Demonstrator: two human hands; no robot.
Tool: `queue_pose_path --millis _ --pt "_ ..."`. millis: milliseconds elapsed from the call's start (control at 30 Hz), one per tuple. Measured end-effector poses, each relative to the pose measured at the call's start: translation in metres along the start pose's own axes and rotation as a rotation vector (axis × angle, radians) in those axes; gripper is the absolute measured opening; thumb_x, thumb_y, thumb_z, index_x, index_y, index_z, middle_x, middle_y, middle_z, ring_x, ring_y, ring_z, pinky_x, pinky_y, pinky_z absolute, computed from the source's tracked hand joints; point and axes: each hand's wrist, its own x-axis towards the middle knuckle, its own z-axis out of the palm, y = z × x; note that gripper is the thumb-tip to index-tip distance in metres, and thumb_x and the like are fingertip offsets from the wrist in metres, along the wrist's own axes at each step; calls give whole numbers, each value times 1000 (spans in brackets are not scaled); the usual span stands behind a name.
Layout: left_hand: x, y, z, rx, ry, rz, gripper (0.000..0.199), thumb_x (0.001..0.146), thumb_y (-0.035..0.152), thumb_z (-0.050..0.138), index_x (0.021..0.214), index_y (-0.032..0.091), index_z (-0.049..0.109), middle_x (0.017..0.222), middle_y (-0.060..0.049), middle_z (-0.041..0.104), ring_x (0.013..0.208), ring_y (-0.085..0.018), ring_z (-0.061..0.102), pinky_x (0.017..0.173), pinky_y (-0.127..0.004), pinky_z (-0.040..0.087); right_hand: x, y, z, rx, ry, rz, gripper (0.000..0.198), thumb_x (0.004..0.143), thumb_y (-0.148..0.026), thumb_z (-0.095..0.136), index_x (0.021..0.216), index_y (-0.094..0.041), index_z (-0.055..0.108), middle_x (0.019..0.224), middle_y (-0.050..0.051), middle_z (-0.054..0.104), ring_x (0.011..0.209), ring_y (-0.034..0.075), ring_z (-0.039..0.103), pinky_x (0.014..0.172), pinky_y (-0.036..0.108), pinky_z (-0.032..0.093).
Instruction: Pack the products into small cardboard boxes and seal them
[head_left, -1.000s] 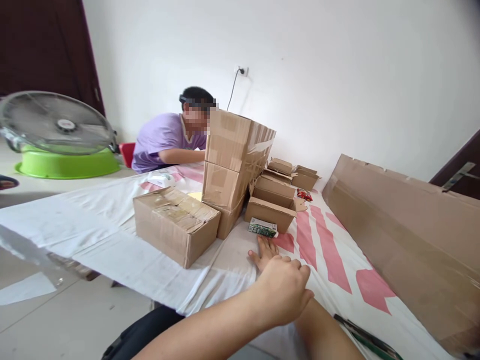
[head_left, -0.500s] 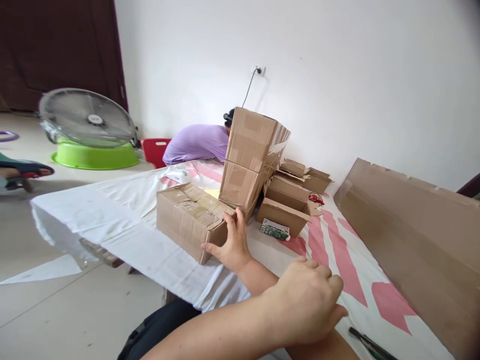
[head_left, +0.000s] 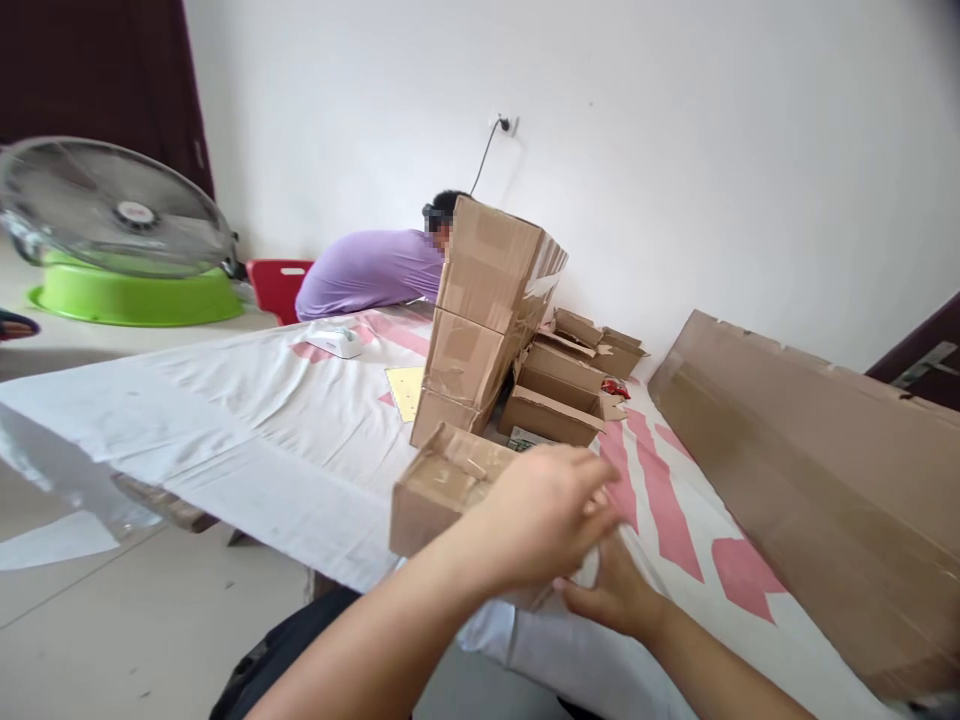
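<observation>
A taped cardboard box (head_left: 424,515) lies at the near edge of the cloth-covered table, its right part hidden behind my hands. At its right end is my right hand (head_left: 619,590), with the thumb against the box and its fingertips partly covered. My left hand (head_left: 551,510) reaches across the top of the box, just above the right one. Its fingers curl in toward the thumb, and what they hold, if anything, I cannot make out. Right behind the box stands a tall stack of closed cardboard boxes (head_left: 480,290).
Open cardboard boxes (head_left: 559,400) stand right of the stack, near a small red packet (head_left: 616,388). A large cardboard sheet (head_left: 810,460) leans along the right side. Yellow paper (head_left: 405,392) and a white device (head_left: 335,342) lie left. A person in purple (head_left: 367,265) bends over the table's far side.
The box has shifted right and nearer with my right hand at its end. My left hand has moved left onto the box's right part. My view has turned slightly right.
</observation>
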Motion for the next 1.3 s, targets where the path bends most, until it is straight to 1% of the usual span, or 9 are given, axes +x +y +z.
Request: queue_pose_path --millis 133,267,467,600,733,900,1033,1167,1300 --pt "4 -29 -19 -10 98 -181 10 87 25 59 86 20 67 90 -2 68 87 -18 63 78 -29 49 -38 64 -16 584 -256 -243 90 64 -30 73 144 -19 31 155 18 26 141 34 31 108 47 40" --pt "6 -50 -15 -6 -324 -132 12 73 27 75 85 26 74 108 -2 64 104 -21 60 93 -32 45 -66 94 -25 746 -385 -137 90 78 -38 65 151 -22 14 160 18 8 146 36 16 114 57 26" --pt "9 -67 0 54 -635 -253 66 54 45 85 116 28 68 131 -6 57 122 -32 50 101 -38 40 -91 141 -20 725 -404 71 73 92 -53 44 151 -22 16 154 17 30 140 32 32 112 54 31" --pt "10 -70 0 -11 -662 -294 71 55 43 86 120 25 65 130 -6 58 117 -29 56 96 -31 43 -114 179 -1 387 -529 283 54 88 -47 49 132 -16 50 136 17 54 128 32 47 107 50 37" --pt "11 -71 1 -46 -658 -290 71 53 41 86 119 24 66 128 -7 58 116 -28 56 96 -31 43 -139 197 11 217 -660 275 44 79 -38 52 116 -15 63 114 15 67 107 32 60 97 47 44" --pt "8 -87 1 -136 -637 -279 60 57 38 84 113 24 68 123 -5 62 109 -26 58 90 -28 44 -140 200 15 286 -579 303 37 79 -40 49 104 -18 64 103 13 69 98 30 64 89 43 49" --pt "6 -109 1 -258 -663 -324 59 57 39 83 113 27 67 108 -1 66 95 -21 59 81 -26 43 -92 196 -2 350 -276 313 40 83 -50 48 106 -19 59 104 13 68 97 29 65 84 42 53" --pt "6 -122 3 -338 -689 -340 67 52 42 85 114 27 66 99 1 63 90 -20 56 78 -26 41 -21 151 -44 346 -74 22 36 92 -39 47 124 -24 53 117 10 64 108 25 61 89 40 51" --pt "5 -127 6 -381 -697 -330 71 50 45 86 115 27 65 104 0 63 95 -21 54 81 -27 40 34 75 -69 346 -131 -364 35 96 -25 48 130 -26 52 112 7 66 101 22 61 87 38 50"
